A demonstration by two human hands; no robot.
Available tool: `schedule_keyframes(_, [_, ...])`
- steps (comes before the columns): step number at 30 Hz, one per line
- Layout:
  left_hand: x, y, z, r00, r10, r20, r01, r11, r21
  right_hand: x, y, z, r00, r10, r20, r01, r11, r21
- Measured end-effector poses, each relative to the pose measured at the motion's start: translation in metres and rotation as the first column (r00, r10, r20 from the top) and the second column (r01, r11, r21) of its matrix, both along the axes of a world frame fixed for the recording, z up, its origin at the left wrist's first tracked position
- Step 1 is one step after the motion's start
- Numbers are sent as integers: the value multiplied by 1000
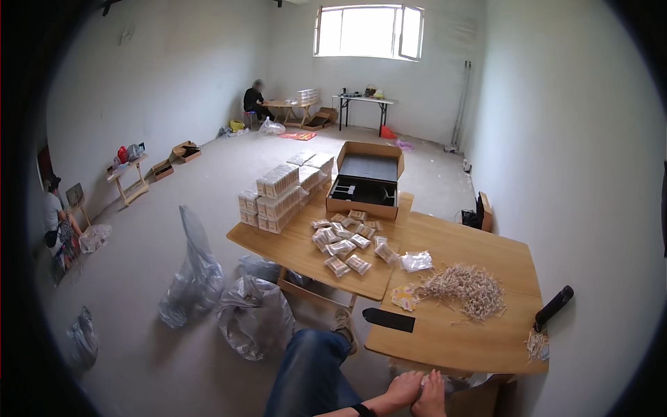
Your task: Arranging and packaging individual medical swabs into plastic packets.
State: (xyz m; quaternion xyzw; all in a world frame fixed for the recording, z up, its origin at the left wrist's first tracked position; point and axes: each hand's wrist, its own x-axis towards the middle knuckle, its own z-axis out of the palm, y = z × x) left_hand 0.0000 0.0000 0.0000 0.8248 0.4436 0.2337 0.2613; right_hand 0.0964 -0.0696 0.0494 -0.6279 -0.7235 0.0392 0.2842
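Currently holding left hand (403,389) and right hand (431,397) close together, just below the near edge of the wooden desk (458,240) and beside a brown surface (479,399). Cannot tell from this angle whether clamped on anything or merely pressed against each other. Up on the desk, beyond both hands, can see a loose heap of thin pale sticks (469,293), thinning out toward the left, with a few strays around. Lying at its left end, a yellow-and-white packet (403,298) and, a little farther back, clear plastic sleeves (416,261). Resting at the front and jutting slightly past the edge, a black strip (389,320). Over at the right edge, standing tilted, a black cylinder (554,308), with a small bunch of sticks (536,345) just below. Farther left, can make out small wrapped packs (358,263) scattered loosely, behind them an open cardboard box (361,208), and next to it stacked blocks of packs (278,201). Down on the floor, grey plastic bags (256,320). Far back, a seated person (254,97) in dark clothing.
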Motion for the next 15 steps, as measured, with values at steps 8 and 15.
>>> schedule_keyframes(8, [1, 3, 2, 989, 3, 150, 13, 994, -107, -1, 3, 42, 988, 52, -142, -36, 993, 112])
schedule_keyframes(15, [-18, -3, 32, 968, -29, 249, 104, 950, -294, 13, 0, -1, 999, -6, -54, 5, 1000, -15])
